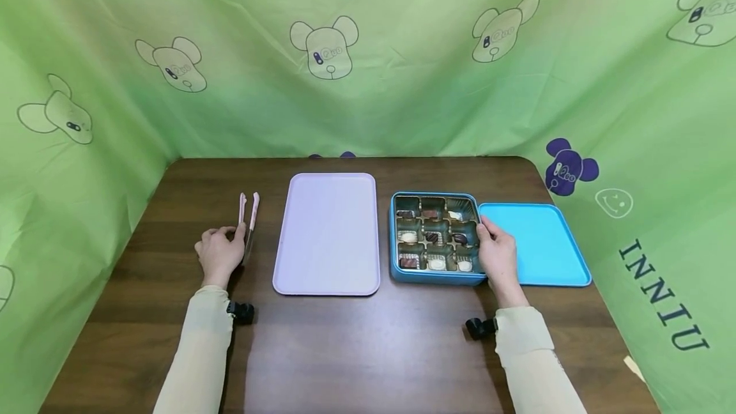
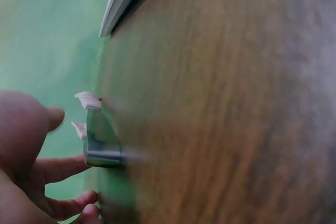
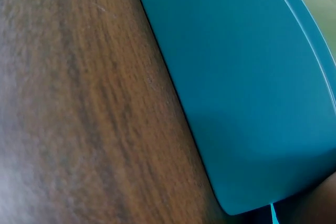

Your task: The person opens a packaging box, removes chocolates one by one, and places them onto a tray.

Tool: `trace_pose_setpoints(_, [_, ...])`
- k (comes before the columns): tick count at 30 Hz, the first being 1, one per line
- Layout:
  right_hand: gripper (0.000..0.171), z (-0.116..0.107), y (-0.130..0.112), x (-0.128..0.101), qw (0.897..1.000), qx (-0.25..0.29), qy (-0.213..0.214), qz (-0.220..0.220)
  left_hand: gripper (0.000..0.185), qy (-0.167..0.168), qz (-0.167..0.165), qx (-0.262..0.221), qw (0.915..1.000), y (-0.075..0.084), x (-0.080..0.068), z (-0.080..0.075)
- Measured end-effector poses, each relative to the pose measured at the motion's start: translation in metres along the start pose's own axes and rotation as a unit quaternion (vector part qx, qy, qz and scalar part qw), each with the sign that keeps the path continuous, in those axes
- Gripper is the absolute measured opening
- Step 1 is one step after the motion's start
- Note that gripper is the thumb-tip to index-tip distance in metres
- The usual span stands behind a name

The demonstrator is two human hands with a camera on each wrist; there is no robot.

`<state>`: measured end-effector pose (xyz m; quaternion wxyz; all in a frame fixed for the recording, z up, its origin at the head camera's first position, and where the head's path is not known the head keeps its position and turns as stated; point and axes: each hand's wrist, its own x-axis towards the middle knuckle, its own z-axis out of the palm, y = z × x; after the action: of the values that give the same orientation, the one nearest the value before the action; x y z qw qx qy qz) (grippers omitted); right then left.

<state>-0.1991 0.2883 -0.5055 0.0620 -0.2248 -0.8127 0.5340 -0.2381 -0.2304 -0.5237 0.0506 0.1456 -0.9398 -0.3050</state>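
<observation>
My left hand is at the left of the table, beside a pair of metal tongs with pale pink tips. In the left wrist view the thumb stands apart from the tongs, while a fingertip reaches their bent metal end; the fingers are not closed round them. My right hand holds the right side of a blue box, its digits at the rim. Dark and white chocolates sit in the box's divided insert. The right wrist view shows the box's blue wall and only a sliver of the hand.
A lilac tray lies between the tongs and the box. The box's light blue lid rests flat at the right, partly behind my right hand. Green printed cloth surrounds the brown wooden table.
</observation>
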Motion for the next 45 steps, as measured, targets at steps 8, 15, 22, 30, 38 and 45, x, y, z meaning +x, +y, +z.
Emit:
trace_pose_setpoints(8, [0.047, 0.000, -0.001, -0.002, 1.000, 0.015, -0.001, 0.000, 0.058, -0.035, -0.028, 0.011, 0.9989, 0.003, -0.003, -0.003])
trace_pose_setpoints(15, [0.050, -0.004, -0.003, 0.001, 0.995, 0.088, -0.029, 0.044, 0.040, -0.017, -0.011, -0.005, 0.9998, 0.002, -0.005, -0.005])
trace_pose_setpoints(22, [0.052, -0.004, -0.003, 0.000, 0.993, 0.100, -0.033, 0.060, 0.034, -0.004, -0.002, -0.032, 0.9995, 0.000, -0.007, -0.006])
trace_pose_setpoints(30, [0.050, 0.001, 0.000, 0.000, 0.991, 0.113, -0.027, 0.062, 0.033, 0.028, 0.002, -0.039, 0.9988, 0.001, -0.023, -0.012])
trace_pose_setpoints(38, [0.051, -0.001, 0.003, 0.001, 0.992, 0.107, -0.023, 0.056, 0.035, 0.066, 0.081, -0.060, 0.9927, 0.030, -0.034, -0.022])
trace_pose_setpoints(45, [0.050, 0.000, 0.003, -0.001, 0.993, 0.104, -0.018, 0.051, 0.036, 0.054, 0.173, -0.094, 0.9790, 0.055, -0.033, -0.019])
